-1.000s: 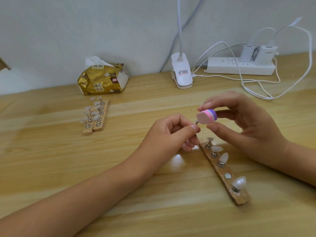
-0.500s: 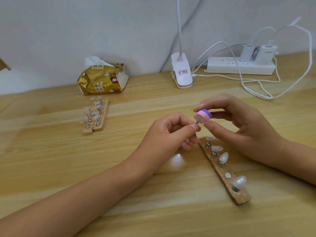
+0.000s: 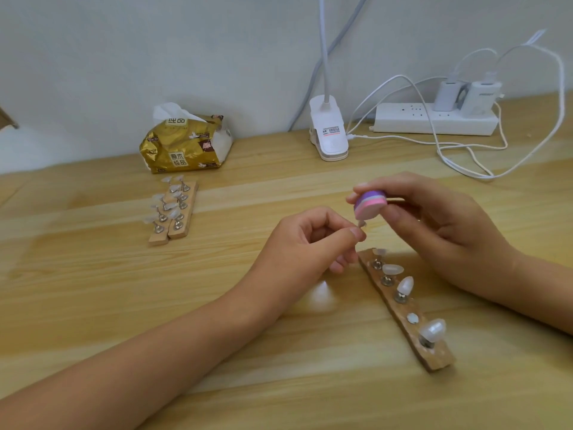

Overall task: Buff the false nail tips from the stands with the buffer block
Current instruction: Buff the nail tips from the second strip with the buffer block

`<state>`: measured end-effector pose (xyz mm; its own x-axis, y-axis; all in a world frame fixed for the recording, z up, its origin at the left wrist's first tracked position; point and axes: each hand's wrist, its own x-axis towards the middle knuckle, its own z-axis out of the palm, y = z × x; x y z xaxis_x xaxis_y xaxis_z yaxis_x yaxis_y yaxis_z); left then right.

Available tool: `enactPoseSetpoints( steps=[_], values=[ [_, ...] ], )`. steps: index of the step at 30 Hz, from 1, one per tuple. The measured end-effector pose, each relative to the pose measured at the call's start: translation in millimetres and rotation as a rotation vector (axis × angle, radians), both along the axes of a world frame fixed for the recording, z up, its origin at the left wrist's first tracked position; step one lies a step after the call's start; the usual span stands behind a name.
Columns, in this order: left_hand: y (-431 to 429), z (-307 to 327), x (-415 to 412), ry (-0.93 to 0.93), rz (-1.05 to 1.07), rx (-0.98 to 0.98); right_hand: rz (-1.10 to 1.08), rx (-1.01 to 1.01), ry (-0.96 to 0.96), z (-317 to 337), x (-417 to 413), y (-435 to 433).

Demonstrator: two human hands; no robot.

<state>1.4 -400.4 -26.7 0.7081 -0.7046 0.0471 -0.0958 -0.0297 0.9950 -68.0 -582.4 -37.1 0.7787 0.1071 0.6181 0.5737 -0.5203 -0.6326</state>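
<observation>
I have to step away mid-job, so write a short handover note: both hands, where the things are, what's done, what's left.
Left hand: pinching one nail tip on its pin.
Right hand: holding the buffer block, just above that tip.
Near stand: four tips seated, one magnet spot empty.
Far stands: full of tips, beside the tissue pack.
Done: cannot tell which tips are already buffed.
Left: finish this tip, reseat it on the empty spot, then the rest.

- One head-worn view looks forward and down, close over the wooden table [image 3: 93, 290].
- The wall [image 3: 155, 57] fills the frame's top; forearms enter from the lower corners.
</observation>
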Motion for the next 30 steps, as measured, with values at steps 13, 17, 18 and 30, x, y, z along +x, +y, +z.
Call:
enactPoseSetpoints(
  steps=[13,17,18,30],
  values=[
    [-1.0,-1.4,1.8,0.018,0.035,0.015,-0.056,-0.047,0.005,-0.7,0.5,0.5],
    [-0.6,-1.1,1.9,0.012,0.038,0.028,-0.062,-0.123,-0.003,-0.3,-0.3,-0.5],
    [-0.5,-1.0,1.7,0.015,0.04,0.026,-0.067,-0.112,-0.005,-0.4,-0.4,-0.6],
    [-0.8,-1.3,1.8,0.02,0.037,0.017,-0.074,-0.111,0.012,-0.2,0.6,-0.1]
  ],
)
